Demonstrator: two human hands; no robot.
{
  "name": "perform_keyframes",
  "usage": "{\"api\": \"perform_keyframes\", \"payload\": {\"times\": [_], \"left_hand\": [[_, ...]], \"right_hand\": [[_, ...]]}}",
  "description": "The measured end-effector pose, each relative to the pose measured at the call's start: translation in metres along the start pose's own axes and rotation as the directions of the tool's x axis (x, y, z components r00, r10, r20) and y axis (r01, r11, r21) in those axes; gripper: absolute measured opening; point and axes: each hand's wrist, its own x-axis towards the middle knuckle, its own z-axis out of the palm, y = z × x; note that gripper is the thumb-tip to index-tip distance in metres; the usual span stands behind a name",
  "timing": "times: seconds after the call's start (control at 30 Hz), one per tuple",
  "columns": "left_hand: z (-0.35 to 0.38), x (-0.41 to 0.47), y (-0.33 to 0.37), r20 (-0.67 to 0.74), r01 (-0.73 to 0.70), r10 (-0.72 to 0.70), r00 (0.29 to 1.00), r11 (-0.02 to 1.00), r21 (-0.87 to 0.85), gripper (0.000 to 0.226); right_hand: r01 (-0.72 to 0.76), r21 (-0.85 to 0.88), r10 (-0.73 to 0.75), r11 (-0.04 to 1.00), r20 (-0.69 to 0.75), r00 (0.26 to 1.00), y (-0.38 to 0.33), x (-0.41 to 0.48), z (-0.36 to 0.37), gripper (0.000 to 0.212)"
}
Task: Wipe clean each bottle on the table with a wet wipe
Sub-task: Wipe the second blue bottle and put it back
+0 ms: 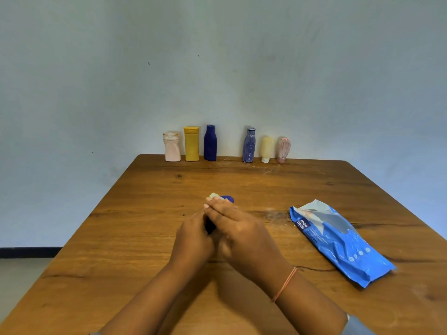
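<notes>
Over the middle of the wooden table [145, 250], my left hand [193, 240] grips a dark blue bottle [227, 199]; only its far end and a dark sliver between my hands show. My right hand [239, 230] lies over the bottle and holds a whitish wet wipe [214, 196] against it; a bit of wipe pokes out past the fingertips. At the table's far edge stand a pink bottle [172, 147], a yellow bottle [191, 144], a dark blue bottle [210, 143], a streaked blue bottle [249, 145], a pale yellow tube [267, 150] and a pink tube [283, 147].
A blue pack of wet wipes [338, 240] lies flat on the table to the right of my hands. A pale wall rises right behind the row of bottles. The floor shows past the table's left edge.
</notes>
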Motion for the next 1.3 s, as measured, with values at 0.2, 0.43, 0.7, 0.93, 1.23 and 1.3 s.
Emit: {"api": "perform_keyframes", "payload": {"times": [0.2,0.43,0.7,0.93,1.23,1.3], "left_hand": [[0.005,-0.002,-0.002,0.031,0.003,-0.003,1.000,1.000,-0.022,0.032],[0.001,0.001,0.000,0.033,0.058,-0.058,0.998,0.998,0.005,0.023],[0.002,-0.001,0.000,0.025,0.016,-0.015,1.000,1.000,-0.010,0.026],[0.004,-0.002,-0.002,0.046,0.043,-0.041,0.998,0.999,-0.033,0.031],[0.003,0.003,-0.003,0.025,0.143,-0.141,0.990,0.978,-0.154,0.006],[0.004,0.003,0.001,0.008,0.115,-0.114,0.993,0.988,-0.107,0.007]], "right_hand": [[-0.249,0.020,0.247,0.968,0.073,0.966,0.021,0.002,-0.011,0.046],[-0.073,-0.120,0.082,0.990,0.070,0.994,-0.007,0.003,0.001,0.047],[-0.165,0.036,0.161,0.986,0.101,0.982,0.011,0.006,-0.012,0.048],[-0.249,-0.020,0.249,0.968,0.124,0.960,0.009,0.005,-0.011,0.047],[-0.035,0.104,0.021,0.994,0.133,0.991,-0.016,0.008,-0.006,0.053],[-0.022,0.100,0.009,0.995,0.130,0.992,-0.012,0.009,-0.006,0.052]]}}
